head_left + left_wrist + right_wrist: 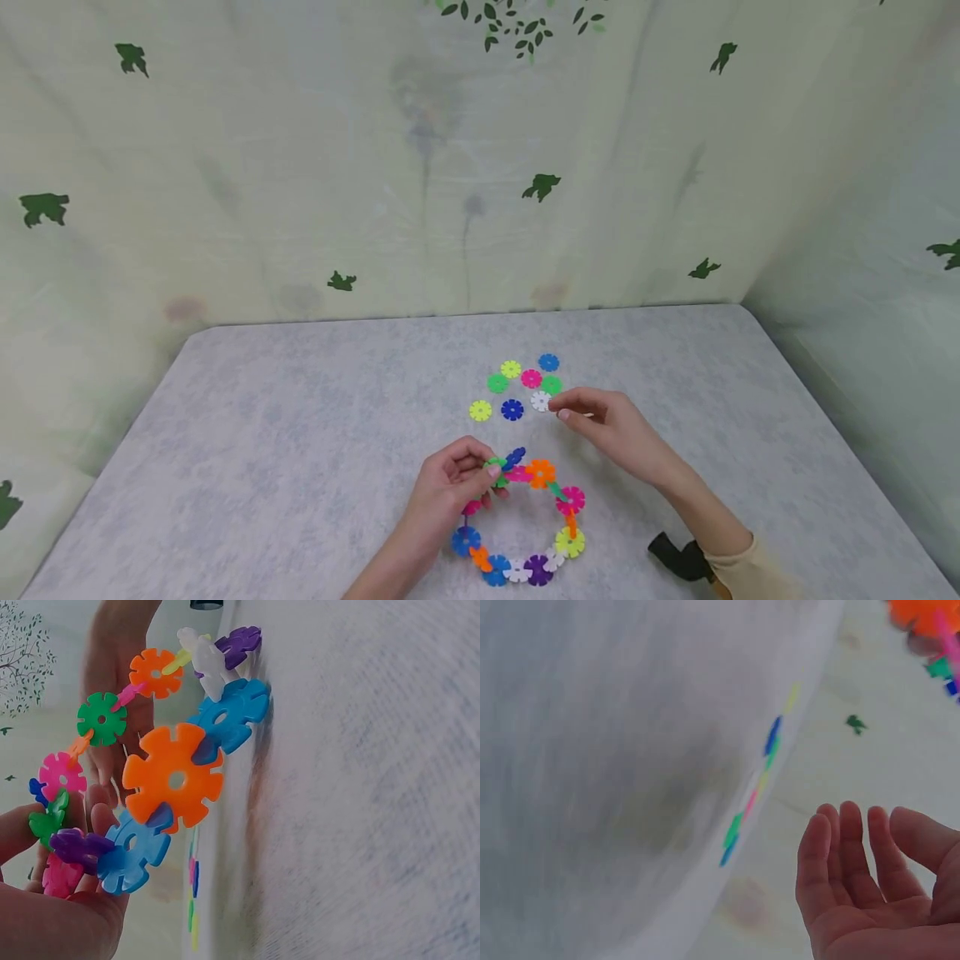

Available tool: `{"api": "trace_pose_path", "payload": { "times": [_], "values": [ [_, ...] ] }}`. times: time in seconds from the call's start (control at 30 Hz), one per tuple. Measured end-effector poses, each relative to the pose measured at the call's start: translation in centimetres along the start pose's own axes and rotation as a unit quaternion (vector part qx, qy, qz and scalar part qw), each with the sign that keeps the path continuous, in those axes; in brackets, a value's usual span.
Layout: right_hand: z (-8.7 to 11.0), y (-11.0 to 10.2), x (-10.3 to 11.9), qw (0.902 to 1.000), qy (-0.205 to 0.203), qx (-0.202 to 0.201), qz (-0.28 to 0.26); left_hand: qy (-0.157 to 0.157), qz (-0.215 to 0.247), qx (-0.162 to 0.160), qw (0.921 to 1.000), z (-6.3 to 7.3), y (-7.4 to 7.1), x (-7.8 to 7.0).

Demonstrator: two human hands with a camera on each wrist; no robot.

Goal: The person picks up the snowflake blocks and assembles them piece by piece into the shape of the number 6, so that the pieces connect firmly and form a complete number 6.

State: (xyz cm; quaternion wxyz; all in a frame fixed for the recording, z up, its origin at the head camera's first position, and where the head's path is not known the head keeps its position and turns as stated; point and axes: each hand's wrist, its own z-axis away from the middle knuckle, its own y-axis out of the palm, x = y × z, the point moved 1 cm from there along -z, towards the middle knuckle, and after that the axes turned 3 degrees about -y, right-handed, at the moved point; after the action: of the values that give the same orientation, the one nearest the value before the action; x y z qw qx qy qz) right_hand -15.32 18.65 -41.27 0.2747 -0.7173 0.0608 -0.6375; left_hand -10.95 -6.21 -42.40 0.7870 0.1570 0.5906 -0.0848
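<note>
My left hand [454, 483] pinches a green disc in a ring of interlocking plastic flower discs [538, 570] at the table's near side. In the left wrist view, thumb and fingers hold the ring by a green disc [49, 819] and a purple one, while an orange disc [174, 777] and blue discs hang toward the table. A dark blue disc [514, 458] stands out at the ring's top. My right hand [611, 429] hovers by a loose white disc [540, 401]; its fingers are loosely bent and hold nothing in the right wrist view.
Beyond the ring lie several loose discs, among them a yellow one [480, 410], a dark blue one [512, 409] and a pink one [531, 379]. A black object [681, 557] sits by the right forearm. Curtains [300, 167] stand behind the grey table [300, 433].
</note>
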Motion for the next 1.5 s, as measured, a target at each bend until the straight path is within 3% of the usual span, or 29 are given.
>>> {"api": "trace_pose_path", "payload": {
  "times": [0.33, 0.67, 1.23, 1.5],
  "values": [
    [-5.3, -2.5, -2.8, 0.9914, 0.011, 0.032, 0.126, 0.001, 0.008, 0.003, 1.0000, -0.2, -0.2, 0.1],
    [-7.6, -2.3, -4.7, 0.9818, -0.018, 0.072, 0.175, 0.002, 0.011, 0.007, 0.9999, -0.3, -0.1, 0.1],
    [-6.7, -2.0, -4.0, 0.9870, 0.031, 0.027, 0.155, -0.012, 0.012, 0.003, 0.9998, -0.1, 0.0, 0.1],
    [-4.5, -2.1, -3.2, 0.9955, 0.008, -0.001, 0.094, -0.019, 0.013, 0.002, 0.9997, 0.0, -0.1, 0.2]
  ]
}}
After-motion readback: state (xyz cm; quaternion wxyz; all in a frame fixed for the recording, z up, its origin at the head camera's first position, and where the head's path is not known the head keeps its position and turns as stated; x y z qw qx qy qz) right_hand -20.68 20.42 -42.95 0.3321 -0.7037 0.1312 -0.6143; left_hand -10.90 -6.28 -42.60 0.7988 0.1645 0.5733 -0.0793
